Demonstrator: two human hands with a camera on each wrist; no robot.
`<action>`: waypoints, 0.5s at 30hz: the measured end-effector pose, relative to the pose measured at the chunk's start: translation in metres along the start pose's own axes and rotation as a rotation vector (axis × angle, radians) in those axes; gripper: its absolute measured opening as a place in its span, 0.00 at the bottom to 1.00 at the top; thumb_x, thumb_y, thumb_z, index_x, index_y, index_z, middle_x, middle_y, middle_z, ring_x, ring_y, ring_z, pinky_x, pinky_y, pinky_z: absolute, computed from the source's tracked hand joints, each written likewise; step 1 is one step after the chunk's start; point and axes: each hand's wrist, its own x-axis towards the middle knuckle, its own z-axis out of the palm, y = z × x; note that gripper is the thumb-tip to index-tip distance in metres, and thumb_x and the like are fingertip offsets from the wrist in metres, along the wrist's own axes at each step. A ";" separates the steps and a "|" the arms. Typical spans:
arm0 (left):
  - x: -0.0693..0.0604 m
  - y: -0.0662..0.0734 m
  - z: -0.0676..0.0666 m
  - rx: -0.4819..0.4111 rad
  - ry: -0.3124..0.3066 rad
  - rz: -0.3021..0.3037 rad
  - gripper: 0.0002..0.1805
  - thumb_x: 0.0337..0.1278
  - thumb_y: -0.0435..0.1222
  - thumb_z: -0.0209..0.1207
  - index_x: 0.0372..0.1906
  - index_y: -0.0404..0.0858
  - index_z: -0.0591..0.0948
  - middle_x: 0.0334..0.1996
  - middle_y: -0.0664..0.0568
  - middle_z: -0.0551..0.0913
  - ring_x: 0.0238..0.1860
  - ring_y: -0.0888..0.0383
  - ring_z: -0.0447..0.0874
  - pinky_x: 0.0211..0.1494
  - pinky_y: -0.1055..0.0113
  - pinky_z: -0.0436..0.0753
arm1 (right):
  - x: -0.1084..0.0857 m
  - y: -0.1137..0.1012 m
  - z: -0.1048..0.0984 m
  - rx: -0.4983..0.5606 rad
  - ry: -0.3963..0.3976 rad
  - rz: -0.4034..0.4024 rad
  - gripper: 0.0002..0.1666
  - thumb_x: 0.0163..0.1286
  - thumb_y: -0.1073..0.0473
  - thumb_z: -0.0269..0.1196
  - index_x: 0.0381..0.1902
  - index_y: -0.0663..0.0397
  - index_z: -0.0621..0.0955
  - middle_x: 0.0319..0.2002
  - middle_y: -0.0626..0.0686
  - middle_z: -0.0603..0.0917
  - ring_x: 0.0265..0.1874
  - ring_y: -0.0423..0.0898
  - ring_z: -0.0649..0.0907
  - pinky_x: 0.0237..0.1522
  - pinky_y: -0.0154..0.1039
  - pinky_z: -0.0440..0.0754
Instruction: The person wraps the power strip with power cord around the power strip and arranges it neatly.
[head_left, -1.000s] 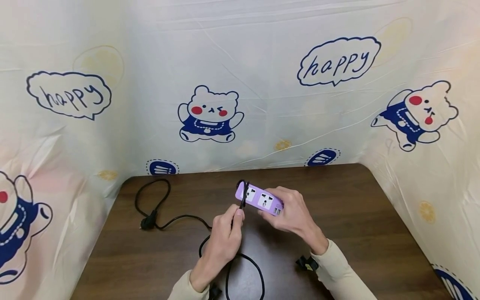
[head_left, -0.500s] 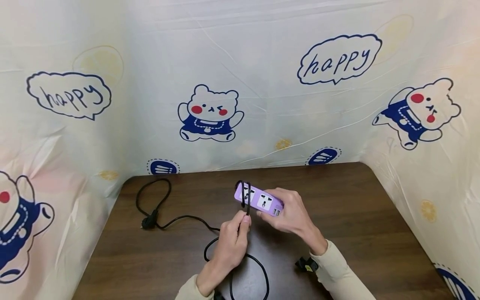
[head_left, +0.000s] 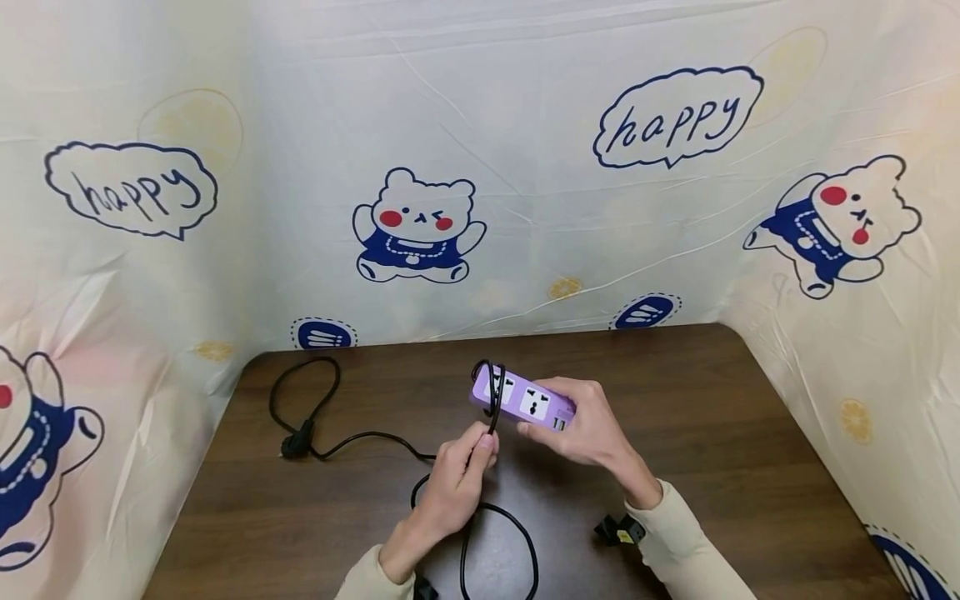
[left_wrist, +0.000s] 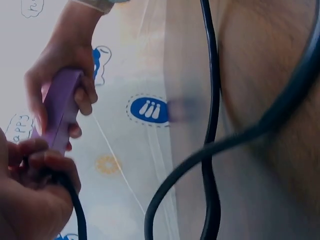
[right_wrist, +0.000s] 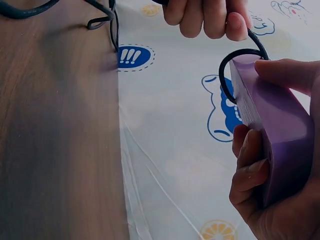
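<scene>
A purple power strip (head_left: 517, 398) with white sockets and USB ports is held above the table, tilted. My right hand (head_left: 588, 421) grips its USB end, thumb on one side and fingers curled round the other in the right wrist view. Black cord (head_left: 492, 392) wraps round the strip's left end. My left hand (head_left: 453, 482) pinches that cord just below the strip, and the cord (left_wrist: 77, 210) runs on out of the fist. A loop of the same cord (head_left: 534, 542) hangs below the left hand. The cord's plug (head_left: 298, 440) lies on the table at the left.
The brown wooden table (head_left: 675, 400) extends on all sides of the hands. A loop of cord (head_left: 277, 383) lies near its back left corner. Behind and beside it hangs a pale cloth (head_left: 540, 233) printed with bears. Black wrist gear (head_left: 618, 530) sits at the right sleeve.
My left hand has moved slightly right and down with the cord, which now shows two strands over the strip's socket face. The strip and right hand have shifted very little.
</scene>
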 end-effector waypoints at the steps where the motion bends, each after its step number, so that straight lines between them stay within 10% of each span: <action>1: 0.000 -0.002 -0.002 -0.017 -0.028 0.002 0.14 0.83 0.28 0.47 0.36 0.43 0.76 0.21 0.58 0.69 0.24 0.71 0.66 0.28 0.76 0.68 | 0.000 0.000 -0.001 0.007 -0.004 0.001 0.27 0.52 0.50 0.83 0.51 0.48 0.90 0.38 0.48 0.91 0.29 0.41 0.83 0.28 0.37 0.82; 15: 0.003 -0.013 -0.019 -0.078 -0.186 0.011 0.17 0.83 0.28 0.44 0.32 0.44 0.74 0.21 0.51 0.70 0.23 0.54 0.70 0.31 0.75 0.70 | 0.000 0.001 -0.007 0.151 -0.052 0.026 0.23 0.56 0.54 0.80 0.51 0.50 0.90 0.39 0.51 0.90 0.31 0.44 0.84 0.29 0.39 0.84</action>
